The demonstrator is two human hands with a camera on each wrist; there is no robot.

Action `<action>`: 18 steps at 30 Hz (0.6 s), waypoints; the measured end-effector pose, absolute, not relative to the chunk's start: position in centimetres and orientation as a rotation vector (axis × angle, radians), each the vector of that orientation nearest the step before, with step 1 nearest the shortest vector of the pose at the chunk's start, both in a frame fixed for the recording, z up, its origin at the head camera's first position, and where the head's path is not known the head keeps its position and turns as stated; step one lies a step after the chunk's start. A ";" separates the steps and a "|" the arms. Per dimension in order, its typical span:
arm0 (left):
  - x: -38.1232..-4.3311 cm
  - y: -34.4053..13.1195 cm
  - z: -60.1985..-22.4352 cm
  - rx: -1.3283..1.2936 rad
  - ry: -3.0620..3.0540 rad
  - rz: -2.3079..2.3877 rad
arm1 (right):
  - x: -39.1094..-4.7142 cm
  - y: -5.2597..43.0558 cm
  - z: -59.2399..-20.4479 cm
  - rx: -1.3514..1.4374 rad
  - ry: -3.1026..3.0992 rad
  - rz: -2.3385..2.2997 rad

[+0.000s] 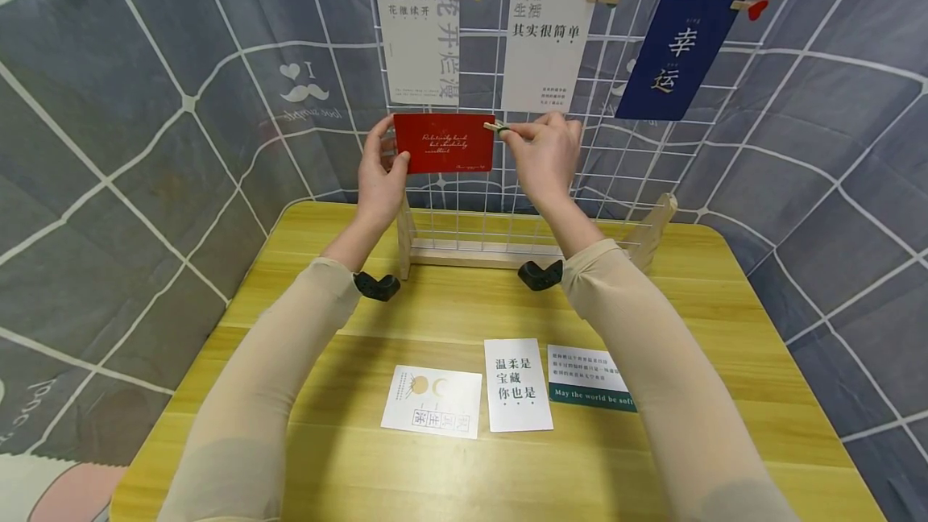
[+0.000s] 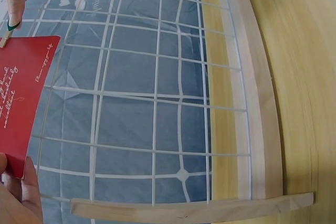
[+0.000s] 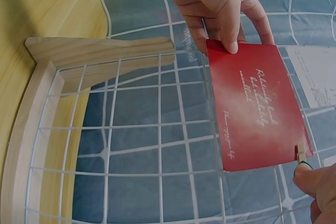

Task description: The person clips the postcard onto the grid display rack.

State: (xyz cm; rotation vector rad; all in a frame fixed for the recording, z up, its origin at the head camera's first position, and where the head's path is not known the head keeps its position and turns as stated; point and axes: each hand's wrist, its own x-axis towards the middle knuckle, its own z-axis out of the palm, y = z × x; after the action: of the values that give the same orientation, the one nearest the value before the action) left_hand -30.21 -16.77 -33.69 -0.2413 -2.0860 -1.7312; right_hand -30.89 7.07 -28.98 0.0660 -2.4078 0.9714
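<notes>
A red card (image 1: 445, 143) with white script lies against the white wire grid (image 1: 464, 220), just below a white card. My left hand (image 1: 382, 171) grips its left end, thumb on the front and fingers behind. At the card's upper right corner, my right hand (image 1: 545, 153) pinches a small wooden clothespin (image 1: 496, 126) between thumb and fingertips. In the right wrist view the clothespin (image 3: 301, 153) overlaps the card's corner. The left wrist view shows the same red card (image 2: 23, 93) at its left edge.
Clothespins hold two white cards (image 1: 418, 43) (image 1: 545, 51) and a dark blue card (image 1: 680, 55) along the grid's top. The grid stands in a wooden base (image 1: 478, 254). Three more cards lie on the wooden table (image 1: 326, 393), including a white one (image 1: 518, 385) in the middle.
</notes>
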 end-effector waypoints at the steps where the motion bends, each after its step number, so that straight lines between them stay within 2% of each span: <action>1: -30.2 -16.7 -33.7 -0.237 -2.086 -1.731 | -30.9 7.1 -29.0 0.066 -2.408 0.971; 18: -30.4 -16.2 -33.8 -0.187 -2.023 -1.756 | -30.9 7.0 -29.1 0.054 -2.400 1.011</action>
State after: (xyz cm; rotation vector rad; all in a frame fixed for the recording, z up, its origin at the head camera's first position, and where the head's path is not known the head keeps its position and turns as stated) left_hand -30.39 -16.22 -33.76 -0.1866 -2.0226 -1.7557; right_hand -30.94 6.97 -29.07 0.0537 -2.4005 1.0107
